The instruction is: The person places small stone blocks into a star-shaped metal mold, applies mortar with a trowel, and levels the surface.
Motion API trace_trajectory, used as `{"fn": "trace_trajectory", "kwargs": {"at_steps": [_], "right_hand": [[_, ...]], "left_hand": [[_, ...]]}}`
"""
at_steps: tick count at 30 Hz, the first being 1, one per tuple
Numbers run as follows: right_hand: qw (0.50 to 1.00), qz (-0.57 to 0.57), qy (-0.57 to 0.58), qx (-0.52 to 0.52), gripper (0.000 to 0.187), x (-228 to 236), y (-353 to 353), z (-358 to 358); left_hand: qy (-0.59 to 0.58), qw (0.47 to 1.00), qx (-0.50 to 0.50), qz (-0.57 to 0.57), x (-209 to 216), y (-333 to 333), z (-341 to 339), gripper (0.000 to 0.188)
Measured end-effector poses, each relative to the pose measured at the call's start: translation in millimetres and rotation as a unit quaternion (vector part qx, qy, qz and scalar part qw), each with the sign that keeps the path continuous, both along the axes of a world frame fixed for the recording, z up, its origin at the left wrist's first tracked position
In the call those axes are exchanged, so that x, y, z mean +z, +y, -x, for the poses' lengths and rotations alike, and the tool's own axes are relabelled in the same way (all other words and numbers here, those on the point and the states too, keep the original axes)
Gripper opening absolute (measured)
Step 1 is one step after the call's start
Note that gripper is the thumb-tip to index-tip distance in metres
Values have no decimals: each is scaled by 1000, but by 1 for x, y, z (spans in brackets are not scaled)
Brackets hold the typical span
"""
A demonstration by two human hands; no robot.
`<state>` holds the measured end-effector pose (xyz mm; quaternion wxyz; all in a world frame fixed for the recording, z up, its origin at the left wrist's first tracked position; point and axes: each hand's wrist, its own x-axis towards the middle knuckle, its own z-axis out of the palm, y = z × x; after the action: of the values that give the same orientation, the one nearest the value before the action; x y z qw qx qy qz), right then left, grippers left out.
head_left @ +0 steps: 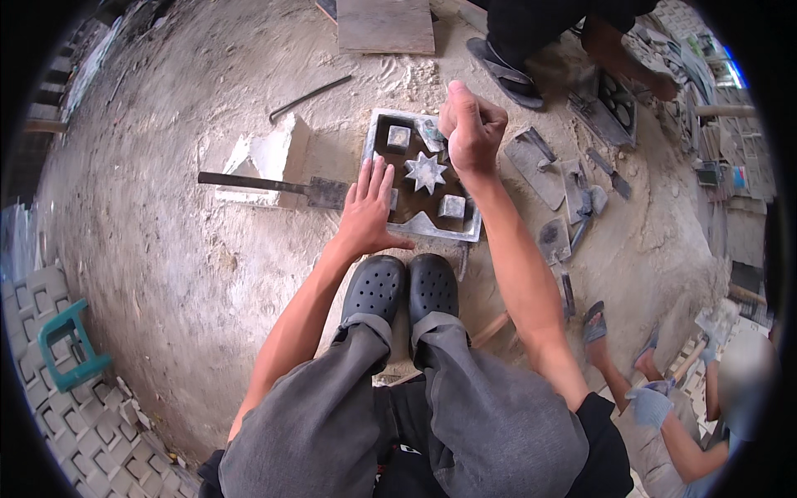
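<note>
A square metal mould (474,226) lies on the ground in front of my feet. Inside it sit a star-shaped piece (426,173) and small block-shaped pieces, among them one block (398,138) at far left and another block (452,207) at near right. My left hand (368,207) rests over the mould's left side, fingers stretched and thumb spread. Above the mould's right side my right hand (472,129) is closed in a fist; its inner side is hidden. A pale, crumpled-looking piece (430,133) shows beside the fist.
A flat-bladed tool (266,183) lies left of the mould across a white block (286,153). Trowels (610,173) and flat plates (535,166) are at right. Another person's sandalled foot (508,75) is beyond; a gloved co-worker (652,407) is at lower right. A green stool (73,347) stands left.
</note>
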<state>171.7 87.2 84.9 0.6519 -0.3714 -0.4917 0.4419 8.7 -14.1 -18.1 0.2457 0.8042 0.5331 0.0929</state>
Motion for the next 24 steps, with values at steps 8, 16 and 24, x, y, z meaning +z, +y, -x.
{"fn": "trace_trajectory", "kwargs": {"at_steps": [8, 16, 24], "right_hand": [[982, 29, -159, 93, 51, -43, 34, 14], [966, 42, -247, 65, 52, -58, 30, 13], [982, 64, -149, 94, 51, -58, 44, 4]], "left_hand": [[11, 1000, 0, 16, -1, -4, 7, 144], [28, 1000, 0, 7, 3, 0, 1, 144], [22, 1000, 1, 8, 3, 1, -2, 144]]}}
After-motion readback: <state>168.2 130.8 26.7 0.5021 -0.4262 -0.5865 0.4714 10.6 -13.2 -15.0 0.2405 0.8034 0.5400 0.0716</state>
